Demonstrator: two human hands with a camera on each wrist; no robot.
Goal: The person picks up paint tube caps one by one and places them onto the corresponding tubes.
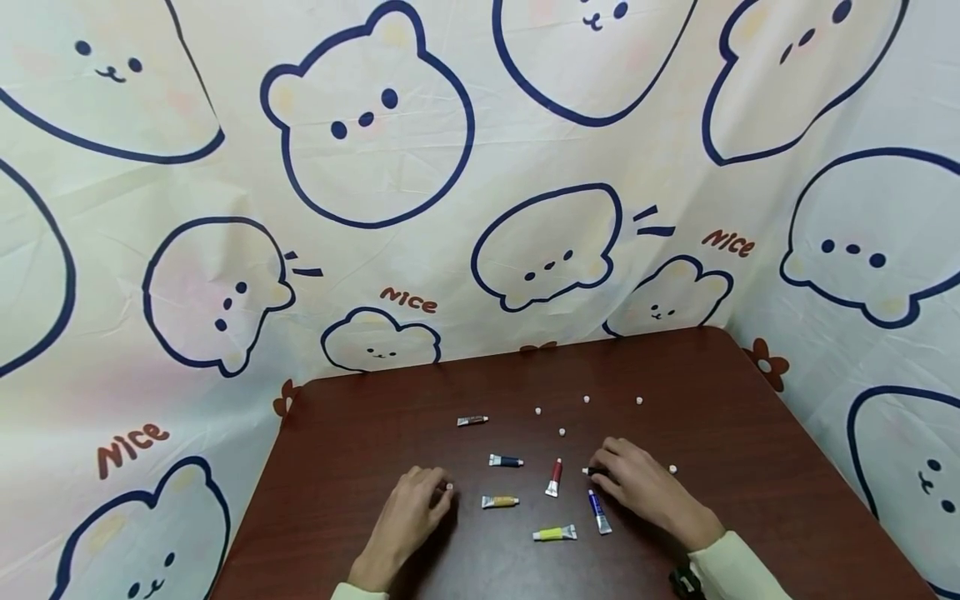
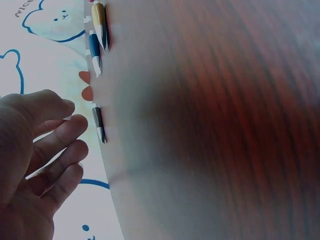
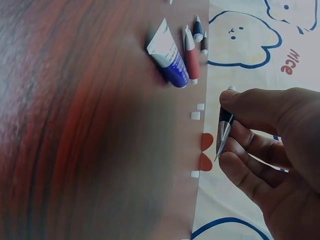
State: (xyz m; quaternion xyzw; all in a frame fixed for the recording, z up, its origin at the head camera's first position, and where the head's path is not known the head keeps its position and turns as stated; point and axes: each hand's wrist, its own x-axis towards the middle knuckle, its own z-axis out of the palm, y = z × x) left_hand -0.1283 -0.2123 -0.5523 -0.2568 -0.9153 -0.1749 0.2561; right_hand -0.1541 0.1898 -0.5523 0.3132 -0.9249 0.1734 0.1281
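Note:
My right hand [image 1: 648,487] pinches a small black paint tube [image 3: 226,120] between thumb and fingers, its white end pointing left in the head view. My left hand [image 1: 405,512] holds a small white cap [image 1: 449,486] at the tips of its thumb and index finger; the fingers mostly hide it in the left wrist view. Between the hands lie a red tube [image 1: 554,477], a blue tube [image 1: 599,512], a yellow tube [image 1: 554,533], an ochre tube [image 1: 499,502] and a dark blue tube [image 1: 506,461]. Farther back is a dark grey tube [image 1: 472,421].
Several loose white caps are scattered on the brown table [image 1: 360,433]: one cap [image 1: 562,432] behind the red tube, another cap [image 1: 672,469] beside my right hand, others farther back. A cloth [image 1: 375,183] printed with bears hangs behind the table and along its sides.

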